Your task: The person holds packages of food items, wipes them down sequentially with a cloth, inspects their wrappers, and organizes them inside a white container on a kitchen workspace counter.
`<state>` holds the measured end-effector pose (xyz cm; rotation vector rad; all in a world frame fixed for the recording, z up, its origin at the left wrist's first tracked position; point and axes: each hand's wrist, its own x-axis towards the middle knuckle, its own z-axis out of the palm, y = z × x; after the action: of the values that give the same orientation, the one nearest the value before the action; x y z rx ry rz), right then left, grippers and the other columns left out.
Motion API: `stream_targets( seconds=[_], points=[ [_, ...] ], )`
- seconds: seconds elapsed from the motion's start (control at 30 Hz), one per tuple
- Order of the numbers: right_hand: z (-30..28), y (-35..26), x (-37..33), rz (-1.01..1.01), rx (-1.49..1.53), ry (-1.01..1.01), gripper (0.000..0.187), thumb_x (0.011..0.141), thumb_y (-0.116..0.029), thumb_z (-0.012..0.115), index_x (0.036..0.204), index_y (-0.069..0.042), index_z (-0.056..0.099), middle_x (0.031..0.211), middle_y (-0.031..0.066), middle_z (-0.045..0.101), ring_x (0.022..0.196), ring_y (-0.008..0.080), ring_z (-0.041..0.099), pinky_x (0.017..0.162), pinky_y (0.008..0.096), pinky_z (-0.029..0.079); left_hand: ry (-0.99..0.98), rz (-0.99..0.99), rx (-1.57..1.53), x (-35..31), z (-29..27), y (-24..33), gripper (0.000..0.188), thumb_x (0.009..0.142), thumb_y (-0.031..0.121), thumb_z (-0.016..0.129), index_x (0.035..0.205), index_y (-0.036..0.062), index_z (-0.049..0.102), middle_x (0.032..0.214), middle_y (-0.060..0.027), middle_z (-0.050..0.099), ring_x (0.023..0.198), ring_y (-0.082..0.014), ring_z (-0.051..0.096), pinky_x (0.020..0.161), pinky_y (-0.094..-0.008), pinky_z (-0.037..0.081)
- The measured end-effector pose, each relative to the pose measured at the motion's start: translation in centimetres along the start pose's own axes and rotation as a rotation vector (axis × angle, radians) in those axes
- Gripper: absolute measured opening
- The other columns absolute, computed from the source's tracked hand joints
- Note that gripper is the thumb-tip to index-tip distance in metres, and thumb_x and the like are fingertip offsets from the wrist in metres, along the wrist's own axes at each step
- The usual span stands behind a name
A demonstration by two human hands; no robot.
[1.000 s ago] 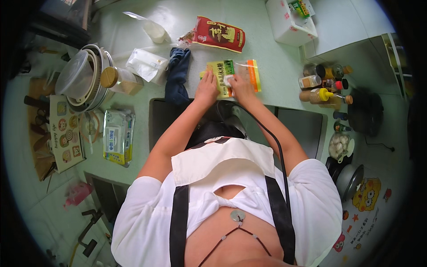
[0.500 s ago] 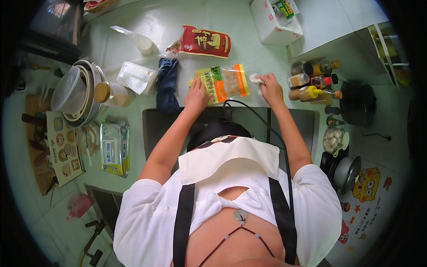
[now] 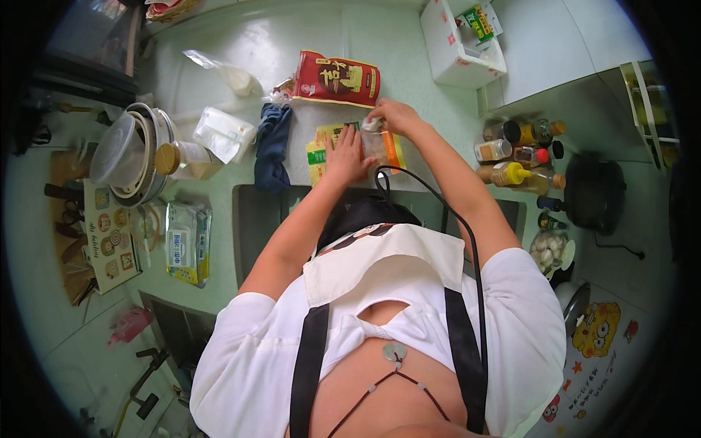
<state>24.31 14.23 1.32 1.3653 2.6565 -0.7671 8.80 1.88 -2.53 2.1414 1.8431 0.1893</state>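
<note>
A yellow-and-orange food packet (image 3: 395, 155) with a see-through window lies on the countertop in front of me. My left hand (image 3: 348, 156) presses flat on its middle with the fingers spread, covering part of it. My right hand (image 3: 396, 118) pinches a crumpled white wipe (image 3: 372, 125) against the packet's far edge. Just beyond the hands lies a red food bag (image 3: 338, 79) with its left end gathered up. A dark blue cloth (image 3: 273, 150) is bunched to the left of the packet.
A white tissue pack (image 3: 225, 134) and stacked bowls (image 3: 123, 153) stand left, near a wet-wipe pack (image 3: 188, 243). Several sauce bottles (image 3: 511, 174) crowd the right side. A white foam box (image 3: 460, 62) sits far right. A black cable (image 3: 442, 196) runs past my right forearm.
My right hand has moved left with the wipe, from beside the packet onto its far edge. My left hand has shifted right across the packet, which now shows its other print at the left.
</note>
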Motion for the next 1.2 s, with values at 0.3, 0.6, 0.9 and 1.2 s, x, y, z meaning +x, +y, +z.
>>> stream_targets(
  seconds=[0.3, 0.6, 0.9, 1.2],
  points=[
    [-0.9, 5.0, -6.5, 0.167, 0.034, 0.190, 0.031, 0.077, -0.003, 0.054, 0.094, -0.024, 0.067, 0.100, 0.0055, 0.057, 0.096, 0.0271, 0.057, 0.078, 0.0372, 0.048, 0.011, 0.019, -0.004, -0.1, 0.2, -0.1, 0.078, 0.078, 0.053, 0.057, 0.135, 0.0045, 0.035, 0.145, -0.0128, 0.029, 0.136, -0.0246, 0.024, 0.105, -0.0558, 0.020],
    [1.3, -3.6, -5.0, 0.007, -0.178, 0.254, 0.010, 0.076, -0.015, 0.057, 0.084, -0.016, 0.064, 0.090, 0.0085, 0.056, 0.088, 0.0273, 0.060, 0.070, 0.0390, 0.050, 0.015, 0.112, -0.225, 0.5, 1.1, -3.5, 0.054, 0.082, 0.009, 0.050, 0.135, 0.0098, 0.039, 0.146, -0.0075, 0.029, 0.135, -0.0252, 0.026, 0.107, -0.0472, 0.023],
    [6.0, -3.9, -13.0, -0.268, -0.049, 0.308, 0.016, 0.074, -0.007, 0.055, 0.084, -0.017, 0.062, 0.093, 0.0051, 0.056, 0.091, 0.0250, 0.058, 0.071, 0.0362, 0.050, 0.029, 0.157, -0.204, 0.2, 1.7, -3.7, 0.061, 0.081, 0.018, 0.056, 0.137, 0.0088, 0.034, 0.147, -0.0090, 0.026, 0.136, -0.0258, 0.023, 0.108, -0.0479, 0.021],
    [7.1, 2.0, -15.8, 0.308, 0.336, 0.587, 0.037, 0.073, 0.000, 0.049, 0.098, -0.020, 0.068, 0.096, 0.0100, 0.057, 0.088, 0.0283, 0.058, 0.078, 0.0360, 0.049, -0.019, 0.197, -0.103, -0.5, 0.2, -2.7, 0.084, 0.071, 0.028, 0.070, 0.140, 0.0094, 0.026, 0.148, -0.0144, 0.020, 0.137, -0.0309, 0.019, 0.108, -0.0515, 0.017]
  ],
)
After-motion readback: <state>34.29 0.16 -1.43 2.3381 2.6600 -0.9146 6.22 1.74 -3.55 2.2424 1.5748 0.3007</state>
